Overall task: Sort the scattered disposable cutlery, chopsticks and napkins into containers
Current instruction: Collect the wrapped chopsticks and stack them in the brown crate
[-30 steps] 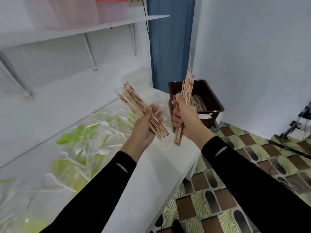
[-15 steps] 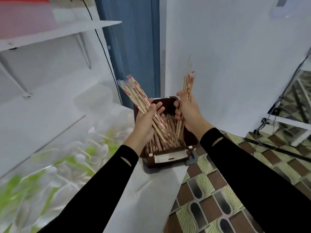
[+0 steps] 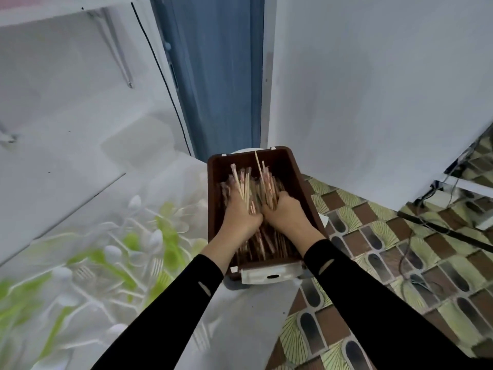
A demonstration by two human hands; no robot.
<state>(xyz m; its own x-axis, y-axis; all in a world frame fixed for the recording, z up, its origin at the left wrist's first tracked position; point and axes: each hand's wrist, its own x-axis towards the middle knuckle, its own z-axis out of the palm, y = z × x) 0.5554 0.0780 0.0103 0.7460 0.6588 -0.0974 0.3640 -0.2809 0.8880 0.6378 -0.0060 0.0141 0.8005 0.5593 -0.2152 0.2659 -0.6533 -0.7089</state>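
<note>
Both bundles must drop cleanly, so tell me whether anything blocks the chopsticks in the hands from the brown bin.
Nothing visible does. The left hand and right hand, each gripping chopsticks, are down inside the open brown bin, directly over the pile lying in it.

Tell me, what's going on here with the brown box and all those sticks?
A person is sorting disposable tableware. Both hands are down inside the brown bin: the left hand and the right hand each grip a bundle of chopsticks, laying them on the pile already in there. To the left, white and green plastic spoons and forks lie scattered on the white table, not yet sorted.
</note>
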